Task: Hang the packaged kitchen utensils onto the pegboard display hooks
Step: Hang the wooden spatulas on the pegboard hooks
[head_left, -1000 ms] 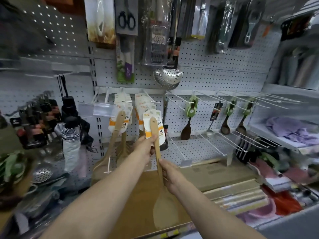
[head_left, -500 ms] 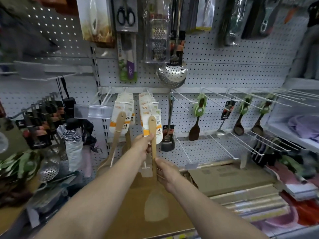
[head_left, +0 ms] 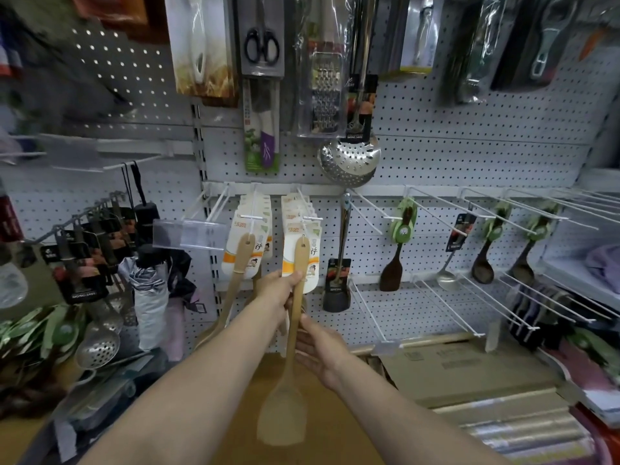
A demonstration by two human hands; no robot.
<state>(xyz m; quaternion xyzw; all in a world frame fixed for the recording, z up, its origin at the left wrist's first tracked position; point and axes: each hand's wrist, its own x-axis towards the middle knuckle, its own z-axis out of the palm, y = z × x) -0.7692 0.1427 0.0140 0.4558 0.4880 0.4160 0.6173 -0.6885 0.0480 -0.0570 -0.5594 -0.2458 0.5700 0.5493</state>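
Observation:
A wooden spatula [head_left: 291, 350] on a white and orange card hangs upright in front of the white pegboard [head_left: 453, 156]. My left hand [head_left: 276, 290] pinches its handle just below the card. My right hand [head_left: 322, 352] lies against the handle lower down, fingers loosely extended. The card's top sits at the tip of a white hook [head_left: 310, 214] that carries several identical cards. Another stack of the same wooden spatulas [head_left: 243, 260] hangs on the hook to the left.
Bare white wire hooks [head_left: 436, 209] jut out to the right, some with green-carded dark spoons [head_left: 397, 250]. A steel skimmer [head_left: 350, 161], grater and scissors hang above. Black umbrellas [head_left: 147, 280] hang at left. Cardboard boxes [head_left: 463, 367] lie below.
The spatula's card has risen to the hook's tip among the hanging cards. My right hand has loosened from gripping the handle to lying against it.

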